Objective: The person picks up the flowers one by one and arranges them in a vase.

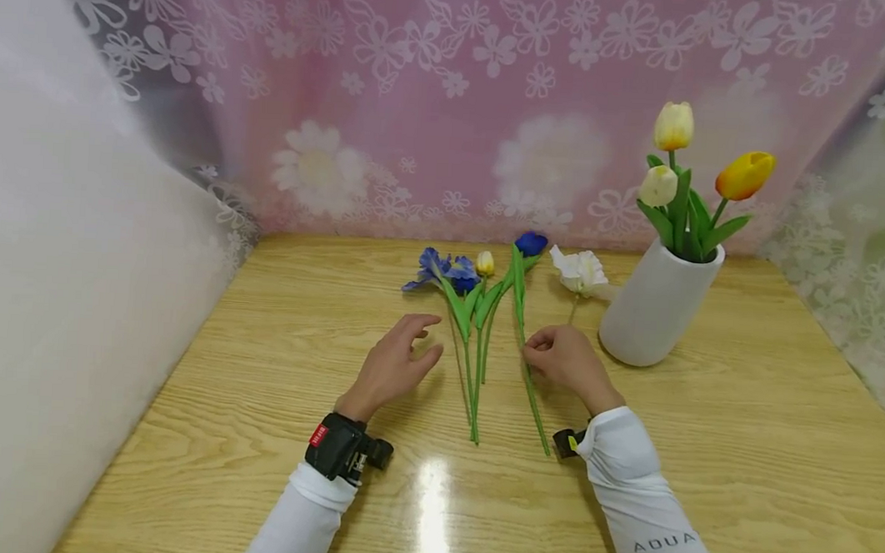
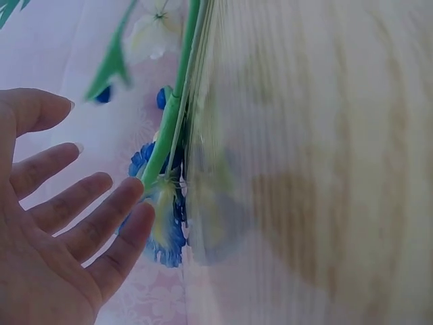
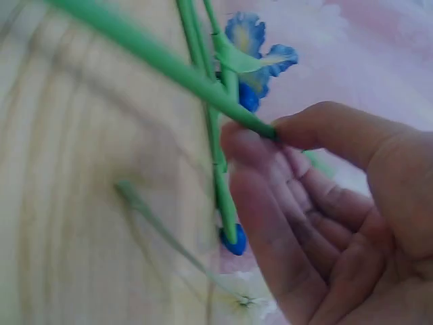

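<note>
My right hand pinches a green stem between thumb and index finger. That stem runs up to a blue tulip, its leaf close by the bloom. Left of it on the table, a blue iris, a small yellow-and-white tulip and other green stems lie bunched together. My left hand hovers just left of these stems, fingers spread and holding nothing. In the left wrist view the blue iris shows behind its fingertips. A white flower lies beyond my right hand.
On the right stands a white vase holding two pale tulips and an orange-yellow tulip with leaves. A pink floral curtain hangs behind the wooden table. White cloth borders the left side.
</note>
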A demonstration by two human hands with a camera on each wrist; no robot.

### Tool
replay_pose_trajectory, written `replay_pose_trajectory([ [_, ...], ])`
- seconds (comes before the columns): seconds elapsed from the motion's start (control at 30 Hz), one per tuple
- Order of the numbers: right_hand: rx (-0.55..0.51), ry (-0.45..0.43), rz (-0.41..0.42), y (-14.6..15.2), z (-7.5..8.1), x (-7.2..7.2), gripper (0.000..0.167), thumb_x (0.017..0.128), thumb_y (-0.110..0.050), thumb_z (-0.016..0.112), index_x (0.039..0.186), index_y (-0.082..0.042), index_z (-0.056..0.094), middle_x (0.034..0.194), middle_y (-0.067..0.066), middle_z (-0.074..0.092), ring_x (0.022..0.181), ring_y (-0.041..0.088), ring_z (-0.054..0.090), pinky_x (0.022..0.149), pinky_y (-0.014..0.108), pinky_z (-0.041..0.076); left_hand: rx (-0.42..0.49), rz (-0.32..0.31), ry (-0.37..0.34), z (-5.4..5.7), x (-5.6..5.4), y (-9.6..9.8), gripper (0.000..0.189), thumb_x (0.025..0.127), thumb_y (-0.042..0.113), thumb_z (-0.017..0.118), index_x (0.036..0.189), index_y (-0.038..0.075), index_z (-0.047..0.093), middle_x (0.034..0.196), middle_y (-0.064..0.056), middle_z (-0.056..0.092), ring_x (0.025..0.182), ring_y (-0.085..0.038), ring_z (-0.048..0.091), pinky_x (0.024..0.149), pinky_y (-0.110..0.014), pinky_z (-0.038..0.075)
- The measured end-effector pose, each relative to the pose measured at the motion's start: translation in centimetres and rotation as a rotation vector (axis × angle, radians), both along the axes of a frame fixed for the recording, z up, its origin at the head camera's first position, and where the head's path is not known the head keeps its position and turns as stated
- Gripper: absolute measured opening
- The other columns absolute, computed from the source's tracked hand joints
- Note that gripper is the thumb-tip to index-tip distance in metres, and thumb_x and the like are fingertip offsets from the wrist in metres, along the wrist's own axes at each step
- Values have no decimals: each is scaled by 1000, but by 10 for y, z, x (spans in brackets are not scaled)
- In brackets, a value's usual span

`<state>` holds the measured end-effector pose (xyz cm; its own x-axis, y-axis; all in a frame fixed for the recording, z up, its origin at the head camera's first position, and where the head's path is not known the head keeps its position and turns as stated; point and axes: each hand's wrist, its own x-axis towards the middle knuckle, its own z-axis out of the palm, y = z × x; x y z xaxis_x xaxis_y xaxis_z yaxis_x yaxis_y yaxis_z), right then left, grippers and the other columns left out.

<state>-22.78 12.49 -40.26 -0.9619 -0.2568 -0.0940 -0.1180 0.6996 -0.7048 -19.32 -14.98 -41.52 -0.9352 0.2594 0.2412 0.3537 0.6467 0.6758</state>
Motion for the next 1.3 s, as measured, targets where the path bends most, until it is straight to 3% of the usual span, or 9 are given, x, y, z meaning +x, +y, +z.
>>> replay_pose_trajectory([
  [0.4,-63,303,42,2,36,16,11,89,-19,68,95,-11,71,84,0,69,74,15,64,64,34,53,67,-26,80,13,1,5,45,97,22,58,139,10,49,138,-8,47,117,-23,53,88,-43,49],
  [0.57,-107,518,41,7,50,16,8,87,-14,70,92,-8,72,82,3,70,72,17,65,65,38,54,82,-44,109,20,2,9,45,97,23,58,139,13,49,138,-7,48,116,-22,54,87,-39,49],
  [0.73,-123,761,-13,15,62,13,8,83,-8,73,90,-5,73,82,5,70,73,20,67,66,39,54,90,-44,118,25,2,12,44,96,22,58,138,12,49,138,-9,48,116,-22,54,86,-41,50],
  [0.93,-111,987,-26,24,80,10,11,78,-3,77,88,-3,74,82,6,71,73,20,67,66,25,49,105,-50,119,27,1,14,44,96,21,58,138,11,50,137,-9,48,116,-22,54,86,-42,50],
  [1.3,-122,1140,-81,40,111,16,14,79,-4,76,93,-3,75,88,7,72,79,22,68,77,11,42,122,-65,127,25,0,17,44,97,19,58,139,11,49,138,-9,47,117,-22,54,87,-41,49],
])
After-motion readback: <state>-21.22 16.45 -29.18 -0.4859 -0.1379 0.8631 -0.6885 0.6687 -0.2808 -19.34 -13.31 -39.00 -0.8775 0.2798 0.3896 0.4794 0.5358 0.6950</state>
